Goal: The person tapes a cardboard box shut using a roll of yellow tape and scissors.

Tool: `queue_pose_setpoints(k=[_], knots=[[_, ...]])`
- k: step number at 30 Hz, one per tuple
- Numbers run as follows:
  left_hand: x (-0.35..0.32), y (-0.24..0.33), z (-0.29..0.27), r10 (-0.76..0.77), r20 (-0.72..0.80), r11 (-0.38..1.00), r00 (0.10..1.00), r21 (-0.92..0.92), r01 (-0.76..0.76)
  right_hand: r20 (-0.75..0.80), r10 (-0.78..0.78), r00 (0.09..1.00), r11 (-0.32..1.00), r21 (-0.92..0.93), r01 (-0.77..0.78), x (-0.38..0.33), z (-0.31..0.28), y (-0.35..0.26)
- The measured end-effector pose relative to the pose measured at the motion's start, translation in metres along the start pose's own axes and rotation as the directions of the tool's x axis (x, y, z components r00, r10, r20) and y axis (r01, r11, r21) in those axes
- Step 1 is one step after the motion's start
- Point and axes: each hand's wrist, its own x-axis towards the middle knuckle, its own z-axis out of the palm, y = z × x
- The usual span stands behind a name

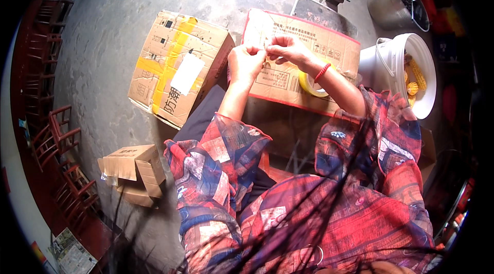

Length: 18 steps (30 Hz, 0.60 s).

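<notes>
My left hand (245,63) and my right hand (289,50) meet fingertip to fingertip above a flat cardboard box (278,75) with red edges. Both are closed in a pinch. Whatever lies between the fingers is too small to make out. A red beaded bracelet (322,72) circles my right wrist. Partly hidden under that wrist, a roll of yellow tape (306,82) rests on the box. To the left of my left hand stands a larger cardboard box (203,45), crossed with yellow tape and bearing a white label (187,74).
A small open carton (149,163) sits on the concrete floor at lower left. On the right are a white bucket (378,63) holding corn cobs (416,78) and a metal pail (383,6) of dark pieces. Beyond the box lies a dark platform (329,14). Red-brown chairs (64,127) line the left.
</notes>
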Motion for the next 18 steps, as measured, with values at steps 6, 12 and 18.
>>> queue_pose_setpoints(k=[6, 12, 18], knots=[[0.006, 0.004, -0.011, -0.182, 0.094, 0.982, 0.979, -0.037, 0.186, 0.060, -0.040, 0.997, 0.996, -0.078, 0.044, 0.003, 0.001, 0.004], [0.009, 0.001, -0.018, -0.201, 0.106, 0.971, 0.974, -0.107, 0.212, 0.037, -0.035, 0.999, 0.996, -0.075, 0.037, 0.009, 0.006, 0.004], [0.010, 0.001, -0.015, -0.082, -0.002, 0.996, 0.997, 0.022, 0.082, 0.030, -0.061, 0.998, 0.992, -0.112, 0.064, 0.010, 0.006, 0.004]])
